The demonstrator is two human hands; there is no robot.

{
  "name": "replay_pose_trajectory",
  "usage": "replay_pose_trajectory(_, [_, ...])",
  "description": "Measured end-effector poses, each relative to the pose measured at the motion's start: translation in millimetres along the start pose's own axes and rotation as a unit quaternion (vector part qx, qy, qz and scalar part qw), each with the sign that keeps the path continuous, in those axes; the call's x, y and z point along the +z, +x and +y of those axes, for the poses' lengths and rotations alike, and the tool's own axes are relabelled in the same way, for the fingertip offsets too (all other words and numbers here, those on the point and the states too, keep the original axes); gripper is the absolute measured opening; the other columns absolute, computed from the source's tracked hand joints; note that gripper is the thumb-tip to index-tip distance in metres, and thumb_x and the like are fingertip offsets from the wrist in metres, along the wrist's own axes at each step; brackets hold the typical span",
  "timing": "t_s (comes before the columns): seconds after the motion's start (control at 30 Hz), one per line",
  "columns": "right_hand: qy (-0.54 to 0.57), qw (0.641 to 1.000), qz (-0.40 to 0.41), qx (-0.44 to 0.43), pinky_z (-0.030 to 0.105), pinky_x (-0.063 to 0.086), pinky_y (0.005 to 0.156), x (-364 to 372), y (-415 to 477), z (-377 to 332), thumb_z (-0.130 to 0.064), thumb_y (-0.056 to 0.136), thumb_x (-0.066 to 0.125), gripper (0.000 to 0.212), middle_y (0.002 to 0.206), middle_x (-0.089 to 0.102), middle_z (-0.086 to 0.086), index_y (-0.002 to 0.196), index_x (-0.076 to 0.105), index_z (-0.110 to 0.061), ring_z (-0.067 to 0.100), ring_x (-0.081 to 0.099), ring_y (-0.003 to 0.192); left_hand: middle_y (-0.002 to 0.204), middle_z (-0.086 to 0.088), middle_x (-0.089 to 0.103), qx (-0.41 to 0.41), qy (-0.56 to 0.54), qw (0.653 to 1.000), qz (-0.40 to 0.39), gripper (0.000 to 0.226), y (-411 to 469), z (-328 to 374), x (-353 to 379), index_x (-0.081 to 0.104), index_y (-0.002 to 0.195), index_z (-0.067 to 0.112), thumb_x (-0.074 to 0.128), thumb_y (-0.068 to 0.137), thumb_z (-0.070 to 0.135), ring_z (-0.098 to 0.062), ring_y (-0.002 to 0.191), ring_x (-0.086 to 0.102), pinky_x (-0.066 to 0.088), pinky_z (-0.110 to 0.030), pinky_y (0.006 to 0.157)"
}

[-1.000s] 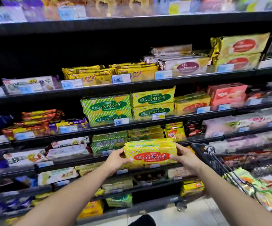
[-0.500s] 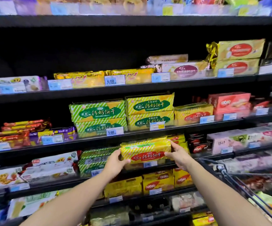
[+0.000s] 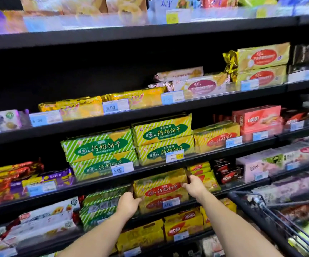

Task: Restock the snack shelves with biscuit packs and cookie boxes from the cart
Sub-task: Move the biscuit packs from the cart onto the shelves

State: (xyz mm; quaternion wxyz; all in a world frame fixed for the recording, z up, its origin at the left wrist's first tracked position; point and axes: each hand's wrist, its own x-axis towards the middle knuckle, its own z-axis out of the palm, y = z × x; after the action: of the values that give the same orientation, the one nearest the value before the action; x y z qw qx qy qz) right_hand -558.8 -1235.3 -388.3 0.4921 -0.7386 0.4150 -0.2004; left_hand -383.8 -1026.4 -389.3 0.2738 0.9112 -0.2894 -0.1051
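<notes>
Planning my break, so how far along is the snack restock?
Done: the green-striped biscuit packs stand stacked at their shelf front. In hand: the left hand and right hand hold a yellow biscuit pack at both ends, setting it on a matching pack. Left: the cart holds more packets, though how many is blurred, and the upper shelf has a dark gap.
</notes>
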Motion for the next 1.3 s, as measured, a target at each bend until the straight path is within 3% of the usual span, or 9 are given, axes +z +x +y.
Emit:
replay_pose_trajectory(0.13, [-0.133,0.987,0.085,0.014,0.037,0.049,0.092,0,-4,-6,-0.019,0.095,0.063,0.026,0.118,0.067,0.018,0.114,0.062,0.000,0.036,0.061,0.112,0.087,-0.007,0.065,-0.018,0.026,1.000,0.001,0.049,1,8,1,0.060,0.116,0.007,0.068,0.091,0.049,-0.029,0.080,0.061,0.044,-0.031,0.066])
replay_pose_trajectory(0.2, [-0.128,0.986,0.103,0.034,0.037,0.048,0.091,4,-4,-6,-0.018,0.094,0.063,0.029,0.119,0.066,0.019,0.116,0.061,0.002,0.037,0.060,0.113,0.091,-0.009,0.069,-0.038,0.031,0.999,-0.004,0.046,2,10,4,0.063,0.108,0.005,0.066,0.093,0.048,-0.031,0.086,0.066,0.047,-0.032,0.069])
replay_pose_trajectory(0.4, [-0.053,0.989,0.119,0.064,0.044,0.048,0.103,13,0,2,-0.016,0.095,0.062,0.045,0.133,0.060,0.019,0.136,0.052,0.002,0.038,0.056,0.124,0.106,-0.013,0.072,-0.089,0.047,0.995,0.017,0.055,6,13,18,0.058,0.135,0.010,0.062,0.093,0.045,-0.034,0.103,0.066,0.050,-0.037,0.087])
replay_pose_trajectory(0.5, [-0.049,0.993,0.099,0.051,0.038,0.044,0.106,14,-7,10,-0.017,0.097,0.061,0.052,0.138,0.058,0.017,0.144,0.046,0.001,0.034,0.054,0.128,0.103,-0.013,0.072,-0.103,0.069,0.991,0.043,0.042,2,17,24,0.070,0.100,0.011,0.064,0.090,0.051,-0.036,0.104,0.064,0.047,-0.043,0.095])
replay_pose_trajectory(0.67, [-0.084,0.995,0.042,0.032,0.030,0.048,0.092,6,-30,13,-0.021,0.098,0.061,0.034,0.121,0.068,0.009,0.130,0.061,-0.009,0.026,0.063,0.111,0.117,-0.015,0.065,-0.095,0.131,0.985,0.062,0.047,-19,19,22,0.064,0.111,0.011,0.060,0.092,0.054,-0.037,0.117,0.052,0.045,-0.043,0.099])
replay_pose_trajectory(0.9, [-0.160,0.985,-0.047,0.048,0.028,0.047,0.093,-27,-82,2,-0.022,0.096,0.064,0.023,0.114,0.071,0.007,0.116,0.068,-0.014,0.023,0.064,0.108,0.115,-0.002,0.061,0.000,0.086,0.996,-0.023,0.015,-78,36,10,0.053,0.098,0.031,0.058,0.094,0.045,-0.028,0.114,0.056,0.046,-0.039,0.094])
replay_pose_trajectory(1.03, [-0.275,0.953,-0.124,0.018,0.033,0.047,0.093,-44,-132,-6,-0.024,0.098,0.059,0.029,0.121,0.068,0.009,0.126,0.063,-0.015,0.030,0.061,0.115,0.113,-0.004,0.065,0.057,0.192,0.973,-0.118,0.020,-133,37,-5,0.060,0.099,0.028,0.055,0.092,0.047,-0.031,0.111,0.062,0.050,-0.038,0.092])
replay_pose_trajectory(1.13, [-0.390,0.903,-0.178,-0.029,0.045,0.046,0.098,-51,-165,-14,-0.033,0.097,0.059,0.042,0.137,0.056,0.008,0.138,0.054,-0.023,0.033,0.053,0.126,0.128,-0.004,0.058,0.124,0.321,0.925,-0.162,0.039,-166,28,-17,0.057,0.124,0.027,0.047,0.095,0.052,-0.029,0.125,0.052,0.036,-0.043,0.106])
replay_pose_trajectory(1.3, [-0.479,0.847,-0.219,-0.071,0.049,0.042,0.102,-38,-211,-34,-0.036,0.099,0.056,0.051,0.145,0.045,0.008,0.146,0.044,-0.022,0.034,0.045,0.130,0.139,-0.007,0.051,0.129,0.348,0.907,-0.198,0.046,-208,8,-50,0.050,0.136,0.023,0.040,0.099,0.048,-0.030,0.130,0.045,0.031,-0.046,0.111])
